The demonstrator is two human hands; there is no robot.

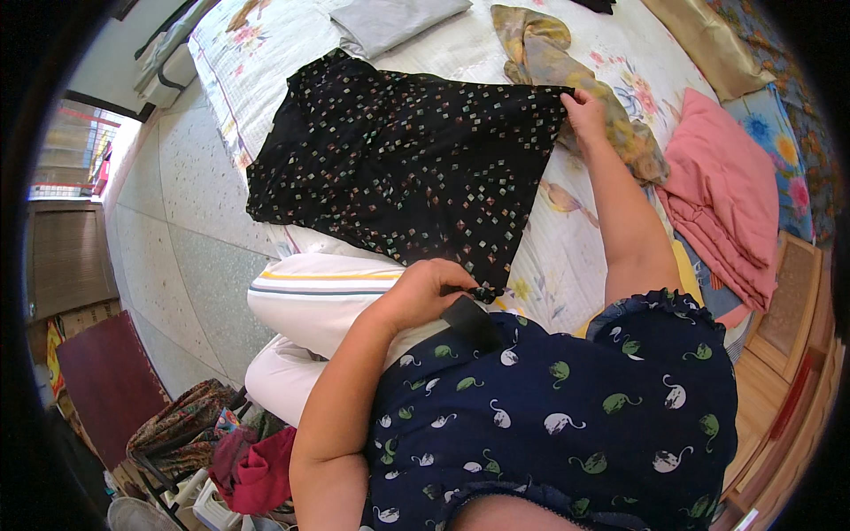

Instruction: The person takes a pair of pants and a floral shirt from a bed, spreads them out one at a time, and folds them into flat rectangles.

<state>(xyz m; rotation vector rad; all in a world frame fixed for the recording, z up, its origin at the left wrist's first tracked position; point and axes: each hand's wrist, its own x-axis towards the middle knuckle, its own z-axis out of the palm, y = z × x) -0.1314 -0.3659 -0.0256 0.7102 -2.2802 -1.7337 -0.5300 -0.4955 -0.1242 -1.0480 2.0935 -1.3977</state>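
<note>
A black garment (pixel 405 159) with small multicoloured diamond shapes lies spread on the bed, its narrower end to the left and its wide straight edge to the right. My right hand (pixel 586 116) pinches the far corner of that wide edge between thumb and fingers. Close to my lap, my left hand (pixel 438 289) grips the near corner, where the cloth is bunched. Just below my left hand shows a dark strip (pixel 473 323); I cannot tell what it belongs to.
Beyond the garment lie a folded grey cloth (pixel 398 23) and a crumpled yellow-grey cloth (pixel 541 40) on the floral bedspread (pixel 222 86). A pink folded quilt (pixel 724 199) is at the right, near a wooden headboard (pixel 787 299). A chair piled with clothes (pixel 255 468) stands lower left on the tiled floor (pixel 199 265).
</note>
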